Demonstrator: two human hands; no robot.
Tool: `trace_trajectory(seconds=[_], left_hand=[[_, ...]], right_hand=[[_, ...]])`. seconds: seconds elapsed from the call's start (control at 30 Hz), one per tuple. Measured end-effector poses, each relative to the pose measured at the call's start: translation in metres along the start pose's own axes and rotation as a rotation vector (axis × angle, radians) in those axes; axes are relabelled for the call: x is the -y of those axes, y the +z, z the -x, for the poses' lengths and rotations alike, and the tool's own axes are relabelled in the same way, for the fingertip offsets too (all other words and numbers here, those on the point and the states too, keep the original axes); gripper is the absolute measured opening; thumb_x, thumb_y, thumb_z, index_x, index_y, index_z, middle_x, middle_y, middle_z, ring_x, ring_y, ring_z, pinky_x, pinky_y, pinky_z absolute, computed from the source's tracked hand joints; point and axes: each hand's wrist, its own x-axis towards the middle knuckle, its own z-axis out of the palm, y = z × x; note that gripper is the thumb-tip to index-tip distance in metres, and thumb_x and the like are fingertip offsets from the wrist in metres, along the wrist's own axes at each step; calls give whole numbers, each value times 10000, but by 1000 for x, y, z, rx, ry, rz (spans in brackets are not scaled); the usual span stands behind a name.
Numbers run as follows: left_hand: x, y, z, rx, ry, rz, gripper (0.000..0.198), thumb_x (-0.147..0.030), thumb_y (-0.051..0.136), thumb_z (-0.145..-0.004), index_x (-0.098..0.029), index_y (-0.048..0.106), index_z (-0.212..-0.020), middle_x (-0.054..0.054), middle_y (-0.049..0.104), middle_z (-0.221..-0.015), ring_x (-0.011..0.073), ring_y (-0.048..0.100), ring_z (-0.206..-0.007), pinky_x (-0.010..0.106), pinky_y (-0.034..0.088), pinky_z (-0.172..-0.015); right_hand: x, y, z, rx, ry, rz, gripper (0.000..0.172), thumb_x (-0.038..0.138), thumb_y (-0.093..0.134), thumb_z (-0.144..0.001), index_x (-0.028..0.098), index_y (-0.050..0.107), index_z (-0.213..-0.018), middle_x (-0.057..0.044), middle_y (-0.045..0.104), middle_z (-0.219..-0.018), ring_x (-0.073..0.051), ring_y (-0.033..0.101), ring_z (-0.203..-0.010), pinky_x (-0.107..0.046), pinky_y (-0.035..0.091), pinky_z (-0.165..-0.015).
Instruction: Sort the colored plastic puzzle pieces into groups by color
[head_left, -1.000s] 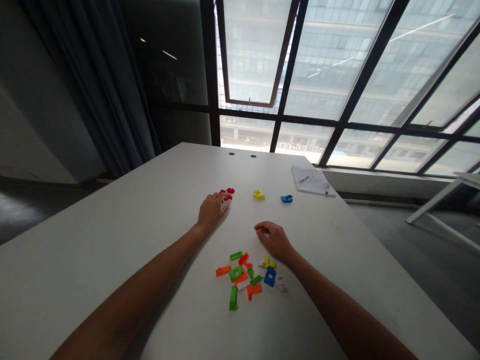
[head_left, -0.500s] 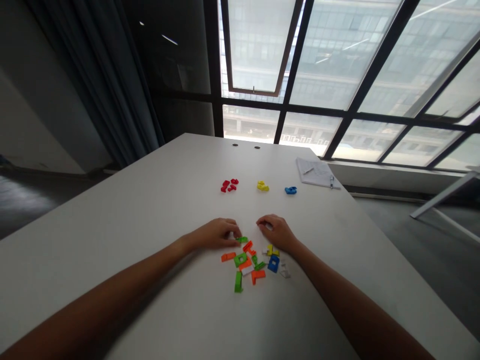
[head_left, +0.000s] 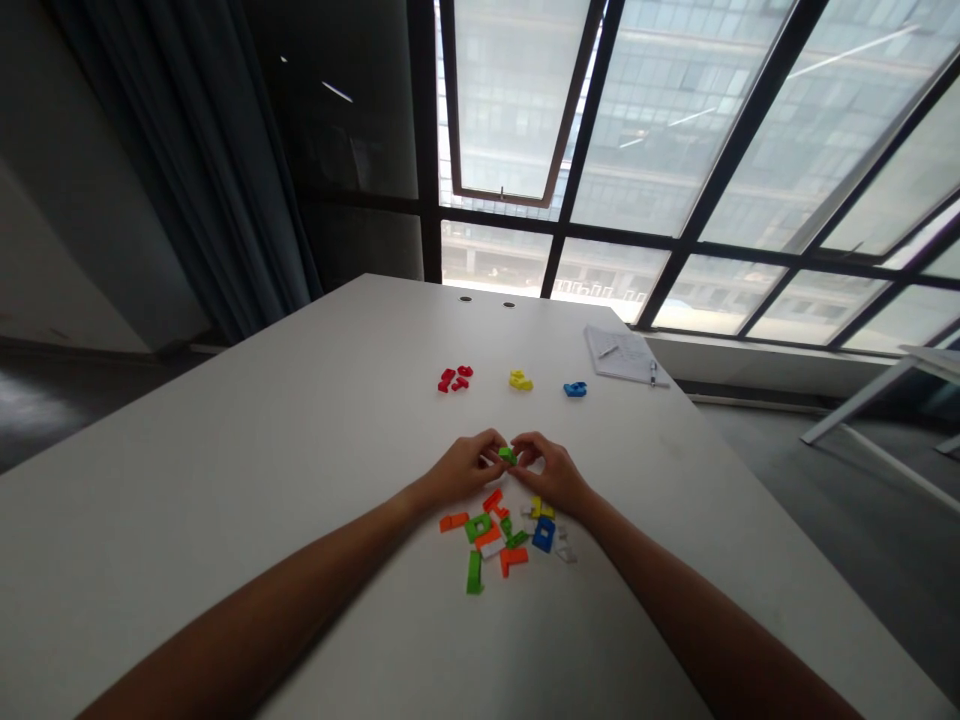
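Well inside table edges (head_left: pixel 225 352), hands (head_left: pixel 469 468) (head_left: pixel 547 475) together

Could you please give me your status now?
Left hand, right hand both holding green plastic piece. Loose coloured pieces just below, not blocking.

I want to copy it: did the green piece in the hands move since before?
Yes. The green piece moved up the table and to the right, closer to the yellow piece, and is now between the left hand and right hand.

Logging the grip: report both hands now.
Left hand: closed, holding the green piece.
Right hand: closed, holding the same green piece.
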Motion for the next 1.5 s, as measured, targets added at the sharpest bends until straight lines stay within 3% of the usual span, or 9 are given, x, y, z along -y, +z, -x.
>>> trace_trajectory(seconds=[0.1,0.2,0.33,0.4,0.7,1.2,1.37,1.5], left_hand=[[3,1,1,1,-24,13,192,-379,680,-889,-194,659,-935,18,735,-870,165,689,-765,268,548,-687],[8,1,1,-16,-35,-32,252,-434,654,-914,-185,678,-883,16,727,-830,166,685,-747,279,557,-698],[12,3,1,-126,-1,-68,320,-429,701,-891,-214,670,-1127,42,746,-1010,186,709,-864,310,590,-775],[11,3,2,-170,40,-112,335,-427,704,-890,-222,671,-1153,55,738,-1058,192,706,-888,324,596,-792],[7,1,5,-203,67,-251,218,-407,654,-929,-224,718,-1028,35,717,-963,183,684,-838,304,571,-739],[9,5,6,-187,67,-173,221,-412,654,-937,-224,708,-1037,36,705,-989,172,674,-840,287,563,-747],[12,-18,4,-273,38,-341,256,-433,630,-935,-209,700,-1036,34,706,-927,168,641,-780,279,515,-704],[27,-56,6,-257,-65,-617,258,-426,617,-924,-224,707,-1058,18,703,-830,168,613,-711,282,444,-671]], right_hand=[[-1,0,0,-2,-33,36,134,291,718,-892,213,693,-999,-30,712,-893,-171,666,-751,-294,557,-746],[-2,0,-1,-48,-31,15,134,285,689,-899,207,705,-1008,-36,711,-906,-163,658,-737,-275,557,-711],[-2,0,-1,-143,5,23,141,247,655,-876,203,699,-1002,-25,704,-842,-162,654,-705,-262,549,-669],[-2,0,0,-146,-2,51,133,238,650,-872,206,697,-992,-22,702,-835,-161,648,-698,-264,547,-673],[-2,-1,0,-132,-22,64,111,266,675,-884,208,697,-975,-28,697,-856,-166,637,-714,-281,543,-694],[-2,-1,0,-122,-16,0,124,281,700,-876,206,697,-975,-27,689,-858,-157,624,-697,-270,534,-669],[-6,2,-1,-119,56,-32,229,278,682,-873,200,670,-1088,-15,693,-846,-140,597,-644,-247,502,-619],[-9,2,-2,87,4,34,116,264,661,-917,204,748,-965,-15,702,-819,-142,599,-674,-244,475,-646]])
